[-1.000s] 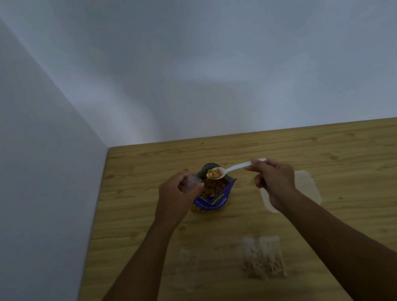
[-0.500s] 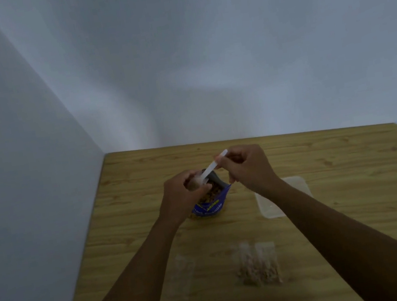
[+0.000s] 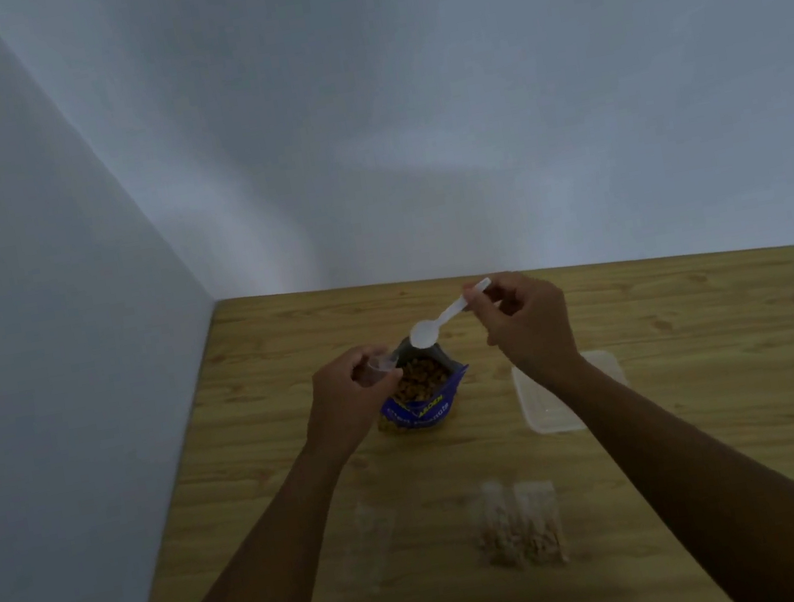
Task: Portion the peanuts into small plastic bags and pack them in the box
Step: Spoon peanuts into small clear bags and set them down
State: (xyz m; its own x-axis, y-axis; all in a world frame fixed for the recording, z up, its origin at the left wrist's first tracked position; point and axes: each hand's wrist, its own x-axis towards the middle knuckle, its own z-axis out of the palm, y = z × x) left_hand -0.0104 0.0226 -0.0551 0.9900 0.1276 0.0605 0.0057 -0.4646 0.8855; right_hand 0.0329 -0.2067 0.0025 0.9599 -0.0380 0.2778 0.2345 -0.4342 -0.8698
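Pinching the spoon (image 3: 441,321) by the far end of its handle between thumb and fingertips, the right hand (image 3: 529,326) held its bowl just above the open pouch (image 3: 422,408); the bowl showed plain white, with no nuts that could be made out on it. The left hand (image 3: 348,399) was curled round a small clear bag (image 3: 380,366), held beside the pouch's left lip; whether its mouth stood open was too blurred to tell. The peanuts (image 3: 423,380) sat loose in the pouch, which stood upright a little left of the table's (image 3: 713,406) middle. Such film probably weighed next to nothing and was limp and slick, so it was likely best gripped at the rim to keep the mouth spread. The nuts looked small and hard and would likely roll off a tilted spoon. The soft-walled pouch could tip if nudged. The box (image 3: 603,367), clear and shallow, lay right of the pouch, partly under the right forearm. Filled bags (image 3: 519,526) lay toward the near edge with a flat empty bag (image 3: 376,538) to their left, all between the arms. A wall (image 3: 55,355) ran along the left edge and another along the far edge, so the open room lay rightward.
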